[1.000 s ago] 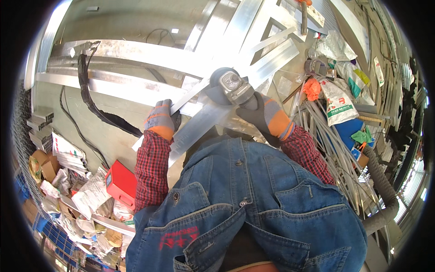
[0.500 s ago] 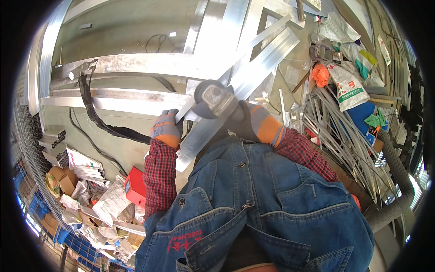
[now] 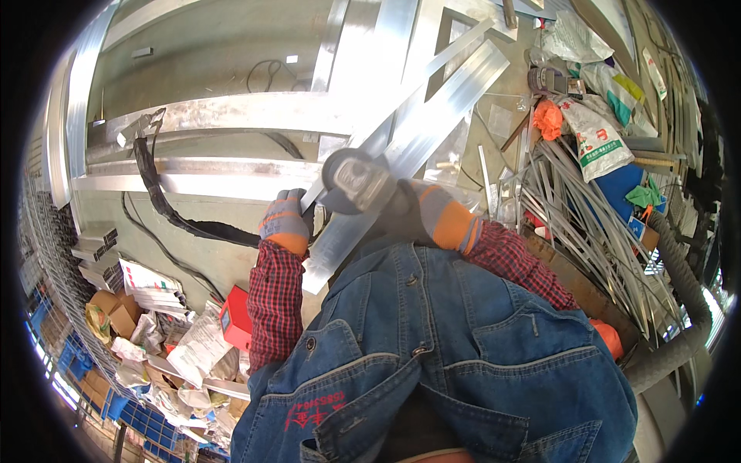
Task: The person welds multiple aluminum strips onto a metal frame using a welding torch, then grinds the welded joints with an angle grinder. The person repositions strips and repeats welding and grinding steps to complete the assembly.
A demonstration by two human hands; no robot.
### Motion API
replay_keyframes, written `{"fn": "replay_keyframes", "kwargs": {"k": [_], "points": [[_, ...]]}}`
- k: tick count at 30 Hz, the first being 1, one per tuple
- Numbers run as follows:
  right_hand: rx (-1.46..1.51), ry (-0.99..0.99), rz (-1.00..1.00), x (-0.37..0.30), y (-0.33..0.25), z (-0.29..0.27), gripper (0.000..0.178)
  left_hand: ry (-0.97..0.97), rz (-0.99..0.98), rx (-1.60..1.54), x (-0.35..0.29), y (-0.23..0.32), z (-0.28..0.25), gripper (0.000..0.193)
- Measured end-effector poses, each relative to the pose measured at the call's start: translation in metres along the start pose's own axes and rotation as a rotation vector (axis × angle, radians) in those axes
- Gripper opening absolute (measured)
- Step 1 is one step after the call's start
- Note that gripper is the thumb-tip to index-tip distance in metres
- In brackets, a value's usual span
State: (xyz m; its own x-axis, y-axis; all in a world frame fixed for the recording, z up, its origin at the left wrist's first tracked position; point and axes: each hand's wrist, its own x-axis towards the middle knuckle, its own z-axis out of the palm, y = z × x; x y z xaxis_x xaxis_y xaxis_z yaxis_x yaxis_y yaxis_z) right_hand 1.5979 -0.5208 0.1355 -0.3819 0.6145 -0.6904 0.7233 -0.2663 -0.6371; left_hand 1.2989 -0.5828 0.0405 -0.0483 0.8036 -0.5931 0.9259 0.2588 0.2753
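My right hand [image 3: 449, 219], in a grey and orange glove, is wrapped round an angle grinder [image 3: 361, 180], whose grip end is partly hidden by the hand. The grinder's round head and disc lie over a long thin metal strip [image 3: 432, 71] that slants from the far right down to my left hand. My left hand [image 3: 284, 224], gloved alike, is closed on the near end of that strip. Under the grinder runs a wider silvery metal profile [image 3: 444, 112], its near end [image 3: 333, 245] by my left wrist. Exactly where the disc meets metal is hard to see.
Large metal frame bars [image 3: 216, 176] cross the far side. A black sleeved cable [image 3: 177, 212] lies to the left. A red box [image 3: 236, 316] and scrap paper [image 3: 197, 347] sit near left. Thin metal offcuts [image 3: 587, 231], sacks [image 3: 598, 143] and a grey hose [image 3: 683, 285] fill the right.
The grinder has shifted slightly toward me and its head is tilted a little differently. My left hand keeps its hold on the strip, almost unmoved.
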Motion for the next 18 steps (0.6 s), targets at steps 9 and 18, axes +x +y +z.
{"fn": "replay_keyframes", "kwargs": {"k": [9,18], "points": [[0.032,0.0,-0.111,0.018,0.024,0.018,0.06,0.027,0.018,-0.002,0.001,-0.001,0.002,0.03],[-0.031,-0.011,-0.015,0.006,-0.005,-0.003,0.064,0.035,0.021,-0.01,0.001,-0.003,0.005,0.03]]}}
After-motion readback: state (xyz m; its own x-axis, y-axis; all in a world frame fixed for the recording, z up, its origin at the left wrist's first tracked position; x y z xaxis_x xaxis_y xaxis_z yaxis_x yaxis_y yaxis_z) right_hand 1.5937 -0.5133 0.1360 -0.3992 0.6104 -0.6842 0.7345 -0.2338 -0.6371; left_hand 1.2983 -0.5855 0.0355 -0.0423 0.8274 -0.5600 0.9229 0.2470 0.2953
